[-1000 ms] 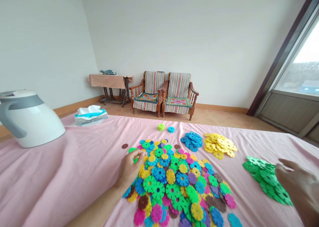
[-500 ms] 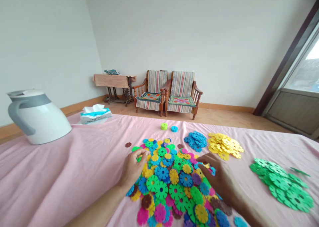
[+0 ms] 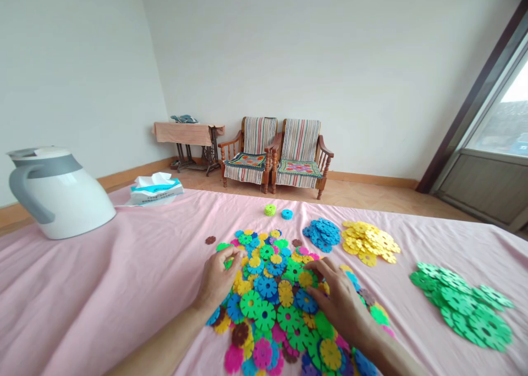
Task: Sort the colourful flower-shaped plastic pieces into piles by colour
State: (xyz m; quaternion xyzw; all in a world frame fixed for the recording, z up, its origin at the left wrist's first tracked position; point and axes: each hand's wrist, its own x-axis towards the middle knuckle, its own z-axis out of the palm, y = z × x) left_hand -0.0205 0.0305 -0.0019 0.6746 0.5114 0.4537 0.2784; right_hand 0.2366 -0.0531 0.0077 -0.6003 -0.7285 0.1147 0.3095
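A mixed heap of plastic snowflake discs (image 3: 264,313) in blue, green, yellow, pink, purple and brown spreads across the table in front of me. At its left edge my left hand (image 3: 223,271) is closed, thumb and index tips brought together; whatever lies between them is too small to make out. My right hand (image 3: 336,293) reaches over the heap's right side, palm down. Its thumb and index finger are apart, around a yellow disc (image 3: 306,279) that lies on the heap. Sorted piles lie to the right: blue discs (image 3: 322,235), yellow discs (image 3: 370,243) and green discs (image 3: 462,304).
Beyond the heap stand small stacks of lime-green discs (image 3: 269,210) and blue discs (image 3: 287,214). A white jug (image 3: 74,200) and a tissue box (image 3: 157,190) are at the left on the pink tablecloth (image 3: 136,277). Two wooden chairs (image 3: 299,150) stand by the wall.
My right hand has moved left and inward over the heap, its fingers lower on the discs. A green disc that was tilted on the green pile now lies flat. My left hand stays put.
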